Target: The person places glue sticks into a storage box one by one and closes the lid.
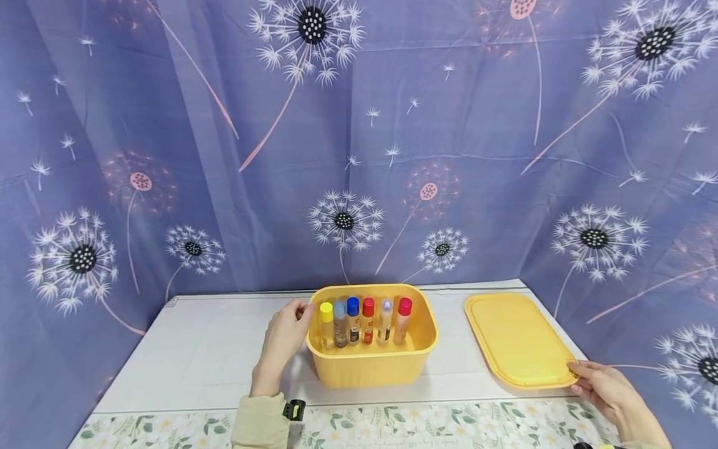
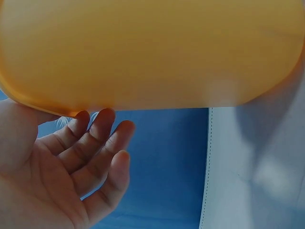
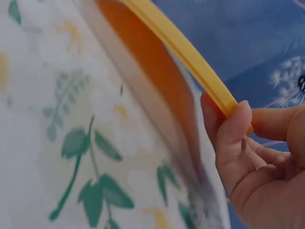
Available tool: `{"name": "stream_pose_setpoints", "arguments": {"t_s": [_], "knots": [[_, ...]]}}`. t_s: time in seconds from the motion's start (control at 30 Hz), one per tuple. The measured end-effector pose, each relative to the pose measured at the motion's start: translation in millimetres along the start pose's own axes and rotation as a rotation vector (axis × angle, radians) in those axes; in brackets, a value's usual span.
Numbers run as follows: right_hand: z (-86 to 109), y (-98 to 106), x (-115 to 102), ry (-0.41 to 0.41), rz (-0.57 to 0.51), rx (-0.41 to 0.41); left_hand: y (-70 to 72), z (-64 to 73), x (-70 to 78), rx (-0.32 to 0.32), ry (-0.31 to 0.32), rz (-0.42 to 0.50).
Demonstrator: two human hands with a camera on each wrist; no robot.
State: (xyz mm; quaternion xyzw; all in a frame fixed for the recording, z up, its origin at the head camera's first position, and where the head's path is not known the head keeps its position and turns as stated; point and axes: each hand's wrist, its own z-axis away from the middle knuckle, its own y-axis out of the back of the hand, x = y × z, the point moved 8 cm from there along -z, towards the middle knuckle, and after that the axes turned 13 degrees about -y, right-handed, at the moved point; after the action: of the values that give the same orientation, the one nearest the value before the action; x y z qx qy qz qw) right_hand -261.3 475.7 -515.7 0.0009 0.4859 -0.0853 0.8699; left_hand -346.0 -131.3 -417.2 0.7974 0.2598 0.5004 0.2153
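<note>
A yellow plastic bin (image 1: 370, 372) stands on the table, holding several small clear bottles (image 1: 353, 330) upright in a row, with yellow, grey, blue, red and pale caps. At the bin's left end, my left hand (image 1: 283, 337) grips the rim; the left wrist view shows fingertips (image 2: 125, 128) by the bin's edge (image 2: 143, 90). Off to the right lies a flat yellow lid (image 1: 521, 340). My right hand (image 1: 608, 391) pinches its near right corner between thumb and fingers. In the right wrist view that corner of the lid (image 3: 190, 59) is raised off the table.
The white table (image 1: 207, 349) has a floral cloth strip (image 1: 392, 427) along its front edge. Behind and at both sides hangs a blue curtain (image 1: 269, 206) with dandelion prints. White tabletop separates the bin from the lid.
</note>
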Motion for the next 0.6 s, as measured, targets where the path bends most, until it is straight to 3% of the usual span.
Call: {"name": "stream_pose_setpoints", "arguments": {"t_s": [0.2, 0.6], "knots": [[17.0, -10, -22, 0.142, -0.013, 0.085, 1.2, -0.5, -0.2, -0.002, 0.009, 0.002], [60.4, -44, -73, 0.443, -0.059, 0.155, 0.5, 0.7, -0.2, 0.006, 0.010, 0.011]]}}
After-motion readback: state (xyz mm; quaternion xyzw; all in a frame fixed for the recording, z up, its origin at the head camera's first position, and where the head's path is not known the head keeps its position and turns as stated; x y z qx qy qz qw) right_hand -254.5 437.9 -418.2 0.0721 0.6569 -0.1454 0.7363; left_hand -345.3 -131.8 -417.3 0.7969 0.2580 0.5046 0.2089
